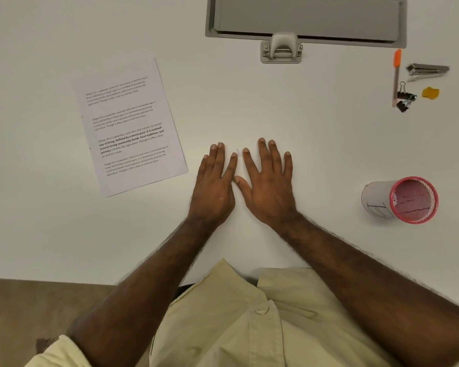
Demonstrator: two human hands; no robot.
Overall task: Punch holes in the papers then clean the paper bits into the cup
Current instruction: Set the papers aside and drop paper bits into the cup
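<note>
My left hand point(215, 185) and right hand point(266, 181) lie flat on the white surface point(316, 133), palms down, fingers spread, holding nothing, thumbs nearly touching. Between my forefingers I can just make out a few pale paper bits point(239, 152), almost lost against the white; I cannot count them. The printed papers point(131, 125) lie tilted to the left, and their punched edge is too faint to read. The hole punch point(281, 48) sits far ahead, against a grey hatch point(306, 18) cut off by the top edge. The red mesh cup point(406, 200) lies on its side to the right, well apart from my hands.
</note>
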